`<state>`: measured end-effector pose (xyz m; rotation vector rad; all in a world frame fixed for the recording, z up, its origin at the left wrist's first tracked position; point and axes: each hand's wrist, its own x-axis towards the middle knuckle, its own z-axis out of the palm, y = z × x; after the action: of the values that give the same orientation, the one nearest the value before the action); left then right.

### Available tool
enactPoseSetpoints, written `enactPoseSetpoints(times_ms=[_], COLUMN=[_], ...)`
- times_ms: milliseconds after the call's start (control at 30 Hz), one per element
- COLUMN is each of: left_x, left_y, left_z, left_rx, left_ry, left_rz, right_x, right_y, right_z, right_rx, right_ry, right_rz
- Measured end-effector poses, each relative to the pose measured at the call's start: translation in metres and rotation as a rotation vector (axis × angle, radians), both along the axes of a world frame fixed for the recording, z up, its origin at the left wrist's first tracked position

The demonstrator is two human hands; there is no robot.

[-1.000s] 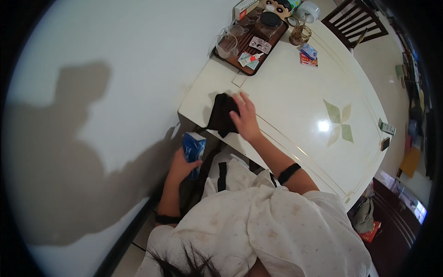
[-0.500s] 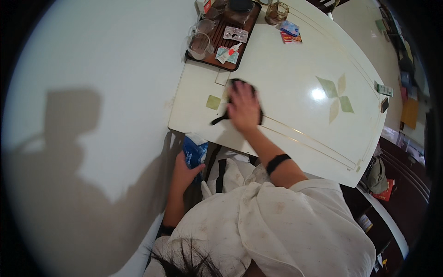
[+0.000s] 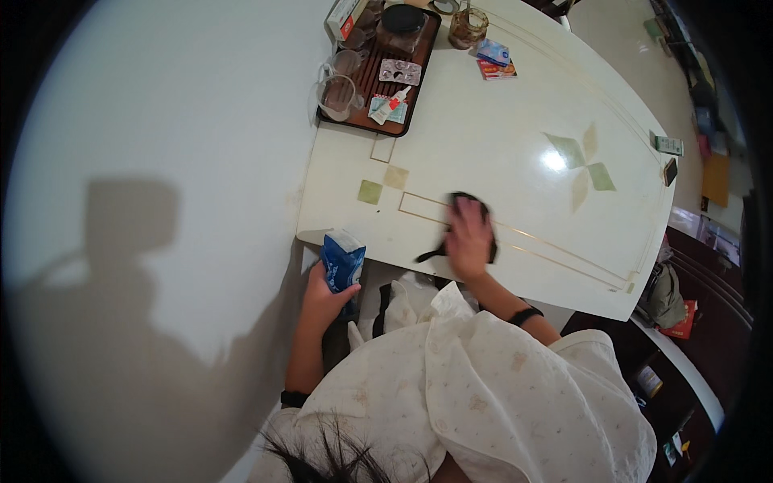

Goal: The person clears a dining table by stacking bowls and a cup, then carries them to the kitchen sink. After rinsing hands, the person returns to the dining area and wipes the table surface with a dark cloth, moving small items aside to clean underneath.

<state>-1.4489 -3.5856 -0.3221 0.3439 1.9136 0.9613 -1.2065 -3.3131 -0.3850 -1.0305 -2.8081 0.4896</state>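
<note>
My left hand [image 3: 327, 295] is closed around a blue soft pack with a pale top, which looks like a tissue pack [image 3: 344, 259], held upright beside the table's near left corner. On the white tabletop [image 3: 451, 137], near its front edge, my right hand [image 3: 469, 239] presses down on a black cloth [image 3: 489, 219]. A thin black end of the cloth sticks out to the left. My palm and fingers cover most of the cloth, and both are somewhat blurred.
At the far left stands a brown tray [image 3: 388, 98] with a lidded jar [image 3: 401, 30], glass pitcher [image 3: 336, 95], blister pack [image 3: 400, 72] and small tube. A brown glass jar [image 3: 468, 29] and small packets [image 3: 494, 55] sit beside it. A wall [image 3: 225, 145] borders the left.
My right hand and the black cloth have slid to the right and toward me across the tabletop. My left hand still grips the blue pack in nearly the same place.
</note>
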Motion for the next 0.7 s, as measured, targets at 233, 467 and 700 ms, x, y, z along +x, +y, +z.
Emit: enactPoseSetpoints(times_ms=[233,467,700], left_x=[0.018,0.013,0.004], left_y=[-0.022,-0.012,0.009], left_z=[0.01,0.019,0.01], left_rx=[-0.107,-0.109,0.009], left_ry=[0.178,0.149,0.085], left_rz=[-0.002,0.018,0.004], right_x=[-0.217,-0.242,-0.107], right_y=[-0.038,-0.011,0.026], right_z=[-0.004,-0.009,0.017], right_rx=[-0.045,0.042,0.055], right_ry=[0.162,0.064,-0.021], right_rz=[0.371,0.095,0.05])
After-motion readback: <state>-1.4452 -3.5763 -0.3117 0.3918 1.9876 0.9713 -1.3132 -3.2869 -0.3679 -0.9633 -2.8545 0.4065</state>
